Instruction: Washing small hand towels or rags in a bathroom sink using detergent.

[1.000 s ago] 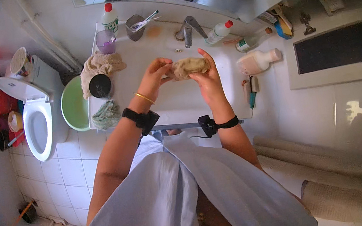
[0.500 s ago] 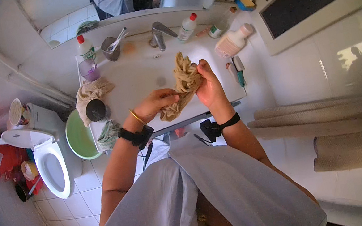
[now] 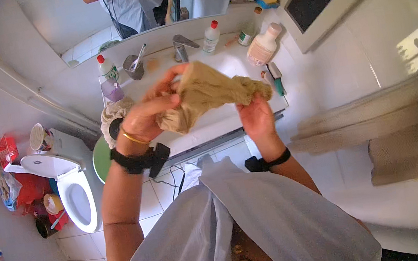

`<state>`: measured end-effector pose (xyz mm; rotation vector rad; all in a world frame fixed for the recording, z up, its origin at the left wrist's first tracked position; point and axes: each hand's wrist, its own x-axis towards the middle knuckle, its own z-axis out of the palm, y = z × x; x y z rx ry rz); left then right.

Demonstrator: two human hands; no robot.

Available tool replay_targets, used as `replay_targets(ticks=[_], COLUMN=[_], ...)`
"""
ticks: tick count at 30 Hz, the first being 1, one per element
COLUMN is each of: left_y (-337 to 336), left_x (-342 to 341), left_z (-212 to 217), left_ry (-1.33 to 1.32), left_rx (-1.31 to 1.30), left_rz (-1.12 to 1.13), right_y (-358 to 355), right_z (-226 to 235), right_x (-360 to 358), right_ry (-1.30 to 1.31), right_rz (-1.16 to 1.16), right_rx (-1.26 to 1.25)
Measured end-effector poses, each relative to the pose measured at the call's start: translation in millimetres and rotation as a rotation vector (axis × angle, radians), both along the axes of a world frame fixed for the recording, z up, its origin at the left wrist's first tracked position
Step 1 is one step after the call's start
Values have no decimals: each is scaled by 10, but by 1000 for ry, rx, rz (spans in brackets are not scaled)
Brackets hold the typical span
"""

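Observation:
A crumpled tan cloth (image 3: 207, 89) is stretched between my two hands, above the white sink (image 3: 236, 62). My left hand (image 3: 148, 115) is closed on its wider, looser end, thumb on the near side and fingers round the far side. At the other end, where the fabric is bunched tight, my right hand (image 3: 258, 119) pinches it from below. The cloth hides most of the sink bowl. Behind it rises a metal faucet (image 3: 181, 49).
Along the sink's back stand a grey cup (image 3: 133, 67) with toothbrushes, a purple cup (image 3: 112, 91) and red-capped bottles (image 3: 211, 37). A pink bottle (image 3: 264, 46) lies at the right. A beige cloth (image 3: 114, 112) lies on the left rim, near a green basin (image 3: 101, 162) and toilet (image 3: 78, 199).
The cloth has gone from a twisted bunch to a wider, spread shape held sideways. My left hand has risen and moved left; my right hand has shifted lower and right.

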<state>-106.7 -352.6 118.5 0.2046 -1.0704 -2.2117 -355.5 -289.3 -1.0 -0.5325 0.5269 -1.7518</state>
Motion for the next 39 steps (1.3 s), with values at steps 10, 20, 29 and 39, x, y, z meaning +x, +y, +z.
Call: replay_targets(ticks=[10, 20, 29, 39], left_y=[627, 1359, 1748, 1863], left_x=[-789, -1347, -1075, 188], left_z=[1045, 1389, 1186, 891], left_ry=[110, -52, 81, -179], left_rx=[-230, -352, -138, -231], left_rz=[-14, 104, 45, 418], right_y=[1493, 1893, 1633, 1378], right_z=[-130, 1017, 75, -509], right_x=[-1153, -838, -370, -433], right_ry=[1133, 1867, 1007, 1745], right_rz=[-337, 358, 565, 187], right_rx=[332, 802, -133, -195])
